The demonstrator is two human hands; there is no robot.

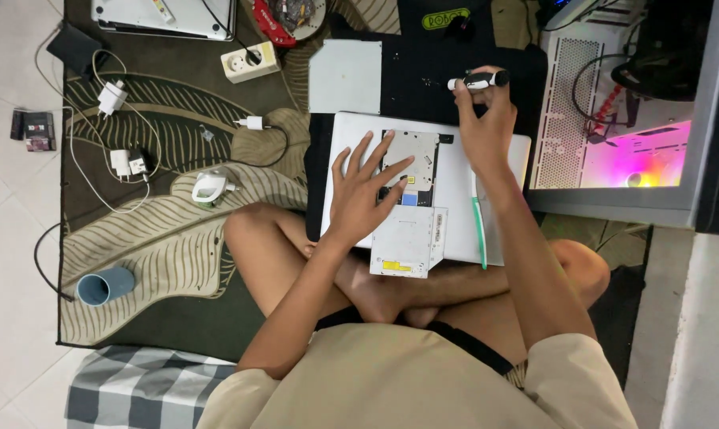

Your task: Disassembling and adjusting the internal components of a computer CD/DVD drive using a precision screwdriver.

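Observation:
A white laptop [455, 171] lies closed on my crossed legs. On it rests a slim grey optical drive [415, 155], and a second drive tray [411, 242] overhangs the laptop's near edge. My left hand [363, 191] lies flat, fingers spread, with its fingertips on the grey drive. Just beyond the laptop's far edge, my right hand [482, 119] grips a black and white screwdriver [478, 80]. A thin green tool [478, 230] lies on the laptop at the right.
A grey metal plate [345, 75] lies on a black mat [431, 75] beyond the laptop. An open, lit computer case [614, 119] stands at right. Chargers, cables and a power strip [250, 62] litter the leaf-patterned rug [168, 238]; a blue cup [105, 285] lies at its left.

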